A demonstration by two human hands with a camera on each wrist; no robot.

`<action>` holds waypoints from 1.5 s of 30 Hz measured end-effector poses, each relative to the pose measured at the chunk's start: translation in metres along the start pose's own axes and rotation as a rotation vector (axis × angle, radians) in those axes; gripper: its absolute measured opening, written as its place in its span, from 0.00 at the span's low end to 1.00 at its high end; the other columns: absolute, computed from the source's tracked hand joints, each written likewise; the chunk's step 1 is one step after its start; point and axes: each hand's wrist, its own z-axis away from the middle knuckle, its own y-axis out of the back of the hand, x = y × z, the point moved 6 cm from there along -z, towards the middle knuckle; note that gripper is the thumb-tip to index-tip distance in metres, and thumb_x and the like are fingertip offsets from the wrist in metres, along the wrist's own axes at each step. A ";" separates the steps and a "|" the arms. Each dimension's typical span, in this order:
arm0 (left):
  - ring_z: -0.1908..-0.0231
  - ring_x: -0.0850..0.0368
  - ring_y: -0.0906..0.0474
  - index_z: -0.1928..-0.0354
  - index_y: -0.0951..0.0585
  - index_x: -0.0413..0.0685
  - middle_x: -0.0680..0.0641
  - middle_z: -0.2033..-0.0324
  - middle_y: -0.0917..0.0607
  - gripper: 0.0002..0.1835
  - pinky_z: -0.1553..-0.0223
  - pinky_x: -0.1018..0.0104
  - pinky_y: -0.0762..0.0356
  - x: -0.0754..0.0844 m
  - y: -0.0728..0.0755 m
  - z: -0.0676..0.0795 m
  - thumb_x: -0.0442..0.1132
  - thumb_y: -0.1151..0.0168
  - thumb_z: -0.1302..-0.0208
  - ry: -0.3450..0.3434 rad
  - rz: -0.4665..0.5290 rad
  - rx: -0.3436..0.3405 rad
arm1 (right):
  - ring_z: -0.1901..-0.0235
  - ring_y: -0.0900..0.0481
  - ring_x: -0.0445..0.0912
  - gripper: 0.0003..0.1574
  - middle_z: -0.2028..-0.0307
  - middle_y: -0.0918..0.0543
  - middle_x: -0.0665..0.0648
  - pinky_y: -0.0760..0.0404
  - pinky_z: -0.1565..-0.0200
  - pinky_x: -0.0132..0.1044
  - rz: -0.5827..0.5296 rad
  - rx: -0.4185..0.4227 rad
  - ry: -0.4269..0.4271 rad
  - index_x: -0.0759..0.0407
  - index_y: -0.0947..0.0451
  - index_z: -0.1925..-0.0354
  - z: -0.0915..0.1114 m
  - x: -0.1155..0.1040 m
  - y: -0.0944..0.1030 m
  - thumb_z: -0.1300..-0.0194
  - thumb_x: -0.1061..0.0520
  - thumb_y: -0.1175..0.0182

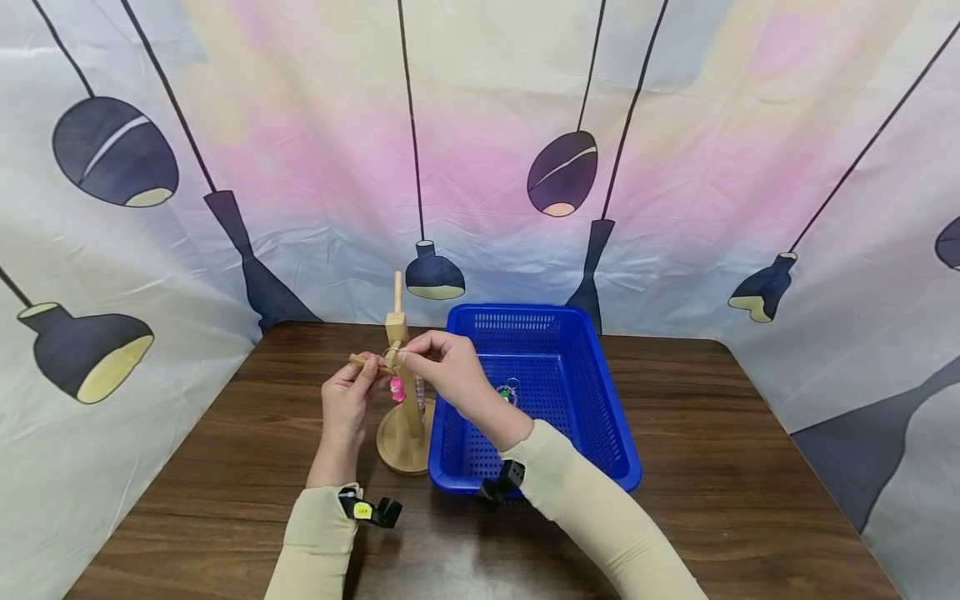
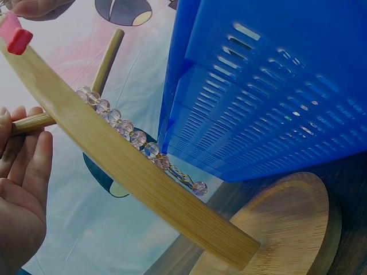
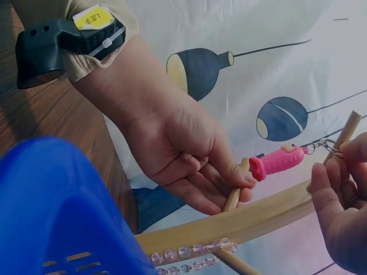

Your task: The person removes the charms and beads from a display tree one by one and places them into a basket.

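Note:
A wooden stand (image 1: pixel 410 421) with several pegs and a round base stands beside the basket's left side. My left hand (image 1: pixel 347 408) grips one peg (image 3: pixel 231 200) between thumb and fingers. With thumb and fingertips, my right hand (image 1: pixel 456 372) pinches the metal ring of a pink figure keychain (image 3: pixel 281 162). That ring is at an upper peg (image 3: pixel 348 130); I cannot tell whether it encircles the peg. The pink figure dangles in front of the post. A string of clear pinkish beads (image 2: pixel 123 127) hangs from another peg, on the basket side.
A blue perforated basket (image 1: pixel 628 467) stands to the right of the stand, close to it. Inside lies a small item with green on it and a ring (image 1: pixel 507 392). Brown wooden tabletop (image 1: pixel 720 467) extends to the right. A printed cloth (image 1: pixel 480 167) hangs behind.

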 end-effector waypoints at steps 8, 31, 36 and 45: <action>0.69 0.68 0.13 0.70 0.13 0.50 0.55 0.72 0.12 0.13 0.62 0.76 0.11 0.000 0.001 0.001 0.29 0.40 0.28 -0.002 -0.004 0.009 | 0.69 0.21 0.30 0.11 0.53 0.14 0.73 0.20 0.65 0.23 -0.015 -0.017 -0.011 0.75 0.18 0.59 0.002 -0.001 -0.001 0.31 0.64 0.36; 0.70 0.69 0.13 0.69 0.13 0.51 0.56 0.72 0.11 0.12 0.63 0.77 0.11 0.000 0.000 0.002 0.30 0.39 0.28 -0.012 0.026 -0.013 | 0.54 0.19 0.71 0.10 0.53 0.15 0.74 0.15 0.63 0.31 -0.026 -0.029 0.003 0.76 0.18 0.59 0.008 -0.007 -0.003 0.31 0.65 0.37; 0.69 0.69 0.13 0.69 0.13 0.52 0.56 0.72 0.11 0.13 0.63 0.78 0.11 0.000 0.000 0.001 0.30 0.40 0.27 -0.010 0.015 -0.016 | 0.64 0.15 0.52 0.10 0.54 0.14 0.74 0.17 0.65 0.27 -0.030 -0.025 0.007 0.76 0.18 0.59 0.008 -0.007 -0.003 0.32 0.65 0.36; 0.70 0.69 0.13 0.69 0.13 0.50 0.56 0.72 0.11 0.12 0.64 0.78 0.11 0.000 0.001 0.002 0.29 0.40 0.28 -0.004 0.026 -0.009 | 0.68 0.21 0.29 0.10 0.53 0.15 0.75 0.13 0.60 0.35 -0.026 -0.032 0.015 0.77 0.18 0.59 0.010 -0.011 -0.003 0.32 0.65 0.36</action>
